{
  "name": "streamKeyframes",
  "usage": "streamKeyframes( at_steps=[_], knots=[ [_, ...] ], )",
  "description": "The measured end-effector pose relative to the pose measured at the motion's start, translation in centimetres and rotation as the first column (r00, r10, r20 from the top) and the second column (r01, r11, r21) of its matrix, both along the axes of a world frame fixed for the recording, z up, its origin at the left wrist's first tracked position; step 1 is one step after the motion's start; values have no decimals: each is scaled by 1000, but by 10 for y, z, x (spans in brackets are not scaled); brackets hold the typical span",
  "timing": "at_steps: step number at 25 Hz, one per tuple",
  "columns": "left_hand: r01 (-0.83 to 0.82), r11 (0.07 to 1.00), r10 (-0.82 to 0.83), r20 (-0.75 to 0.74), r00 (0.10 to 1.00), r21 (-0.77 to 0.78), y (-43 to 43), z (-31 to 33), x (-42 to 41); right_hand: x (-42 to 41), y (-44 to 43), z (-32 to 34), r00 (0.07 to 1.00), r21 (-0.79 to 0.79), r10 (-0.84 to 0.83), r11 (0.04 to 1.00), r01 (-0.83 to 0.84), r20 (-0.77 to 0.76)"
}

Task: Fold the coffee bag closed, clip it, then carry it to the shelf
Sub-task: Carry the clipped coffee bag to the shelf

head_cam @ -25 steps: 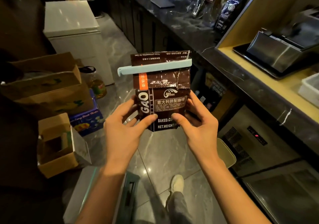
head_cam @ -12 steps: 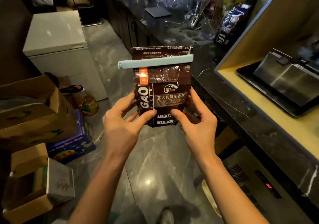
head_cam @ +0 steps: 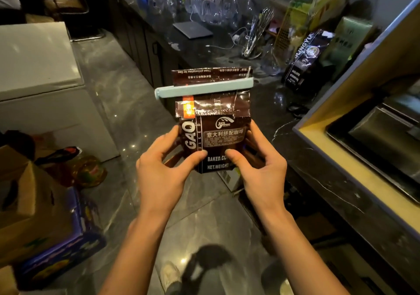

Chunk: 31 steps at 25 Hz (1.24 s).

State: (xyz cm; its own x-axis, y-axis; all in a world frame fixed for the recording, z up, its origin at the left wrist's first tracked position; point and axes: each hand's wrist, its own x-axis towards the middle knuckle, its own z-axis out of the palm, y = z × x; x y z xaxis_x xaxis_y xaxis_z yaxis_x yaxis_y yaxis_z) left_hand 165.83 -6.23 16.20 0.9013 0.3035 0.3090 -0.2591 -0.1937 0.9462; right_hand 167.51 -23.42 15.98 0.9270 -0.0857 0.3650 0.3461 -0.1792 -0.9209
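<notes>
I hold a dark brown coffee bag (head_cam: 218, 133) upright in front of me, above the floor. Its top is folded over, and a pale blue clip (head_cam: 204, 87) runs across the fold. My left hand (head_cam: 163, 174) grips the bag's lower left side, thumb on the front. My right hand (head_cam: 259, 172) grips the lower right side the same way. A wooden shelf unit (head_cam: 354, 90) with a yellow inner surface stands on the counter at the right.
A dark marble counter (head_cam: 268, 103) runs along the right with glassware (head_cam: 204, 1), a whisk (head_cam: 259, 31) and another coffee bag (head_cam: 306, 58). A white chest freezer (head_cam: 38, 67) and cardboard boxes (head_cam: 29, 203) line the left. The grey tiled aisle lies between.
I have walked forward along the aisle with the bag; the counter items and shelf unit have come closer. Both hands keep the same grip.
</notes>
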Motion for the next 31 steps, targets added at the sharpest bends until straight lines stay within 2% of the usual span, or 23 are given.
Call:
streamKeyframes(
  at_steps=[4,12,19,23,28,31],
  knots=[
    [92,996,-92,14,996,-4,37,1,75,62,34,4,998,-13,-58,998,58,4],
    [152,988,-152,11,988,3,62,-9,201,173,58,-2,990,-15,-142,990,142,-7],
    [248,960,-254,27,967,129,8,-2,342,296,5,-5,972,85,-234,968,235,-26],
    [347,921,-356,17,934,175,-33,6,420,358,-33,-5,938,126,-340,930,345,-59],
    [494,862,-495,-24,869,115,-76,-3,498,415,-67,-18,870,115,-475,865,489,-132],
    [605,795,-600,-86,795,49,-93,-23,547,443,-70,-34,804,56,-564,811,582,-189]
  ],
)
